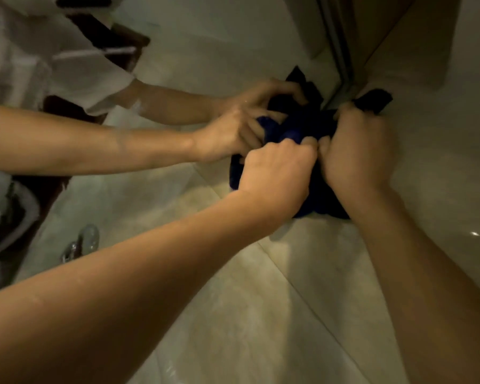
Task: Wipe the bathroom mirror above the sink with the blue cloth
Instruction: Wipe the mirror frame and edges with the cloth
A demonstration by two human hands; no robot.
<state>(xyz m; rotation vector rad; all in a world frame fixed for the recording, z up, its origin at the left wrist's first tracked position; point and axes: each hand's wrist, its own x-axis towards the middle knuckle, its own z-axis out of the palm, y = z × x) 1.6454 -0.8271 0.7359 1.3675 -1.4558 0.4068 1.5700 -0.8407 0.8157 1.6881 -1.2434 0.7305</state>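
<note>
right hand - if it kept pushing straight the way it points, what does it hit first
The right hand grips the blue cloth, which seems pressed on the mirror. Going on, it would likely meet the glass through the cloth; depth is unclear.

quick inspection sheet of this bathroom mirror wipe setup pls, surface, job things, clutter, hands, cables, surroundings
surface: mirror glass, reflecting two forearms, both hands and a light sleeve; its edge meets a tiled wall at the corner
job's things: blue cloth bunched up and pressed against the mirror near the corner, partly hidden by the hands
clutter: nothing seen
hands: left hand and right hand both grip the cloth with curled fingers, side by side
cables: nothing seen
surroundings: beige tiled wall; metal frame strip along the corner; shiny chrome fitting at lower left, blurred; picture is dim and motion-blurred
</note>
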